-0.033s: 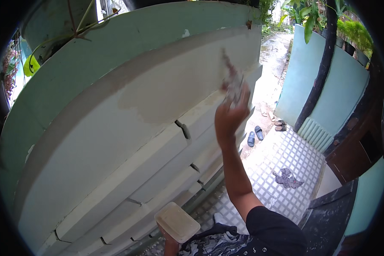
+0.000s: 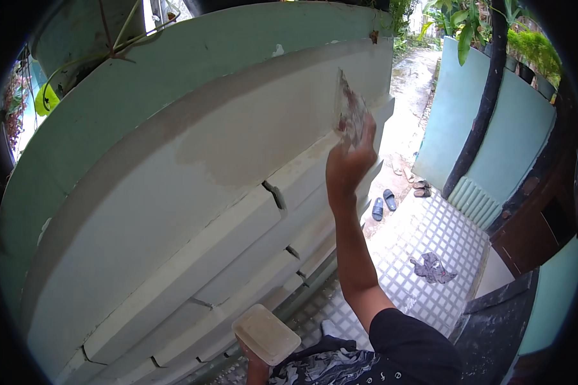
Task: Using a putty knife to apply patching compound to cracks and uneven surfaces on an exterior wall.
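Note:
My right hand (image 2: pixel 351 165), raised at the end of a stretched arm, is closed around a putty knife (image 2: pixel 349 110). Its broad blade is smeared with pale and reddish-brown marks and lies against or very close to the white wall (image 2: pixel 250 122) near the wall's right end. A damp-looking beige patch (image 2: pixel 218 144) shows on the wall left of the blade. Low in the head view, my left hand (image 2: pixel 257 367) holds a pale rectangular plastic container (image 2: pixel 267 333) from beneath and the side. Most of the left fingers are hidden by the container.
Stepped white ledges (image 2: pixel 186 263) with dark gaps run below the wall face. A green band (image 2: pixel 141 90) caps the wall, with a large planter (image 2: pixel 87 38) above. Dark slippers (image 2: pixel 384 205) and a crumpled cloth (image 2: pixel 433 267) lie at right, the cloth on the tiled floor (image 2: pixel 391 256).
The putty knife, blurred by motion before, now shows sharply and its tip has shifted slightly up and right. The left hand and container have stayed nearly in place.

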A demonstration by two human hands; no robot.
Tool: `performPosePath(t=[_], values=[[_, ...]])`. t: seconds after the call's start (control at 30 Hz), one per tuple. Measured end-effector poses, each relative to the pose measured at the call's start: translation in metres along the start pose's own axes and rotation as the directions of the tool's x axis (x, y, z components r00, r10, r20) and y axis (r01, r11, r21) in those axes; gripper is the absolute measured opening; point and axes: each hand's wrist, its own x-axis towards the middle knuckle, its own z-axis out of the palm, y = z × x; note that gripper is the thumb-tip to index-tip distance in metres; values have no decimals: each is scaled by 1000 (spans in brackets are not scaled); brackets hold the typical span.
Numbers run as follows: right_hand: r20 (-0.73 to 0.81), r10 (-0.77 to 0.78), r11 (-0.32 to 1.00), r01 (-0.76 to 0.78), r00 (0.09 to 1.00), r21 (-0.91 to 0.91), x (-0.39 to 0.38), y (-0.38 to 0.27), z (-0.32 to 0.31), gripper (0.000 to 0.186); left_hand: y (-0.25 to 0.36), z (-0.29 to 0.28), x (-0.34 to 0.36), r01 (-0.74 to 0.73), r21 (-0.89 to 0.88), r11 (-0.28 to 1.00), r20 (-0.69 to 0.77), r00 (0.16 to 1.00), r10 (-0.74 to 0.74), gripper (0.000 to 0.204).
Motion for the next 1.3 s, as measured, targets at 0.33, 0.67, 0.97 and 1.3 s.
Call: performPosePath(t=[0.33, 0.67, 0.97, 1.3], values=[[247, -733, 642, 523, 634, 560, -61, -80, -30, 25, -27, 9, 10, 3, 46, 999, -4, 1000, -3, 71], [187, -342, 937, 349, 921, -4, -23, 17, 16, 33, -34, 19, 27, 24, 70, 997, -3, 1000, -24, 71], [371, -629, 742, 385, 684, 548, -55, -28, -44, 31, -47, 42, 38, -22, 68, 997, -58, 998, 26, 70], [351, -197, 979, 163, 915, 123, -68, -10, -11, 38, -43, 62, 50, -106, 17, 994, -148, 983, 107, 70]])
